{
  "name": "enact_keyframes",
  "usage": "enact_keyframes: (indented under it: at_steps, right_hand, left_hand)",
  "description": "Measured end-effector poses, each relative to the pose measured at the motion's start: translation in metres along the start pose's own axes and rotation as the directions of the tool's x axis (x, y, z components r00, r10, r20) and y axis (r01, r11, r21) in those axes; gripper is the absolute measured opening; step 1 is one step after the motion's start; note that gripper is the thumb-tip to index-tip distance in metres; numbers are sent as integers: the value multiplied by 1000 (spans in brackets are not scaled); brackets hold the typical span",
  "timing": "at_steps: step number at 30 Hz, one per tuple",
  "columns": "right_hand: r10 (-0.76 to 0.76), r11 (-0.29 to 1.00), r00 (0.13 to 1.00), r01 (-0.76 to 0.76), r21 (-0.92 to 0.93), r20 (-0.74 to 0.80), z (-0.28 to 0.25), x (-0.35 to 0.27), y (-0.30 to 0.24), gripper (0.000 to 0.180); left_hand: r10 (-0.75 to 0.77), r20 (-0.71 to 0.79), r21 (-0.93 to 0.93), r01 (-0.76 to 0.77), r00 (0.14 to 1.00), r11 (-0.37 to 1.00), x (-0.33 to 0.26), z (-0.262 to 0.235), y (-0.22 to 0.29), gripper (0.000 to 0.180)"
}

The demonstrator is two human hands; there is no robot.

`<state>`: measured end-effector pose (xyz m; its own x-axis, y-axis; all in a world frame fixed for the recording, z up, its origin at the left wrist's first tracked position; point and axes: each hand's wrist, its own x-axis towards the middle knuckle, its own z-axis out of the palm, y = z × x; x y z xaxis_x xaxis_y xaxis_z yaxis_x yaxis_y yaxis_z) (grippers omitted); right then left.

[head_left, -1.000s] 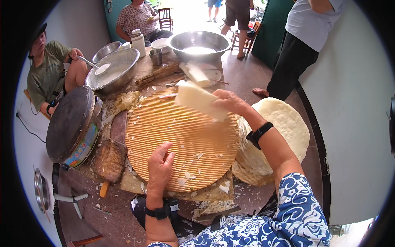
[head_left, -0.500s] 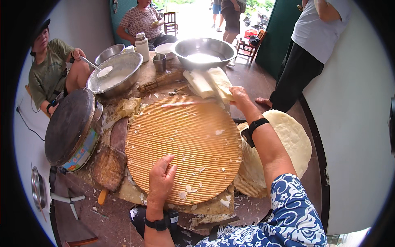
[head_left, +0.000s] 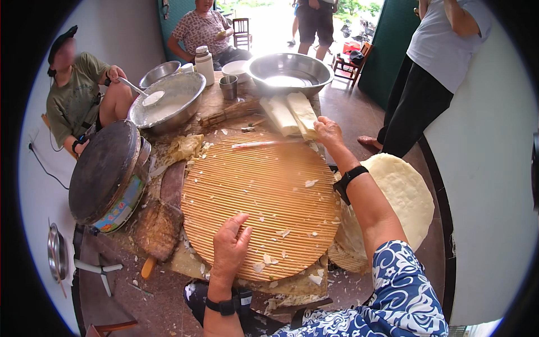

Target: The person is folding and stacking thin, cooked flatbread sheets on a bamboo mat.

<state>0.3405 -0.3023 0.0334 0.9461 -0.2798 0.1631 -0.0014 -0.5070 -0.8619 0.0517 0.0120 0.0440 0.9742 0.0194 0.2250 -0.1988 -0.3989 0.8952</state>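
My right hand is at the near right end of a folded pale flatbread, its fingers closed against that end. This flatbread lies beside another folded flatbread on the table, just past the far edge of a round ribbed mat. Over the mat's near part, my left hand holds nothing; its fingers bend loosely, with the thumb apart. White flakes are scattered across the mat, and a thin pale stick lies near its far edge. Big round flatbreads rest in a stack to the right.
A round dark griddle stands tilted at left, beside a brown brush-like tool. Beyond it, a person holds a ladle over a batter bowl. A large metal basin and cup stand at the back. Another person stands right.
My right hand has lowered the folded flatbread onto the table beside the other one. The whole view has shifted slightly; my left hand keeps its place over the mat.
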Motion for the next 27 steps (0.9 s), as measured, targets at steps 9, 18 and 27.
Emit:
enact_keyframes:
  at_steps: [9, 18, 27]
  right_hand:
    - [-325, 929, 944, 306, -209, -62, -66, -56, 5, 39]
    - [-521, 785, 812, 577, -226, 263, -135, -238, -60, 29]
    - [-514, 680, 822, 564, -468, 245, -199, -366, -8, 29]
  left_hand:
    - [288, -147, 478, -187, 946, 858, -7, 2, -15, 39]
    - [-15, -61, 731, 55, 998, 680, 5, -15, -41, 53]
    - [-74, 71, 798, -12, 995, 602, 10, 2, -43, 58]
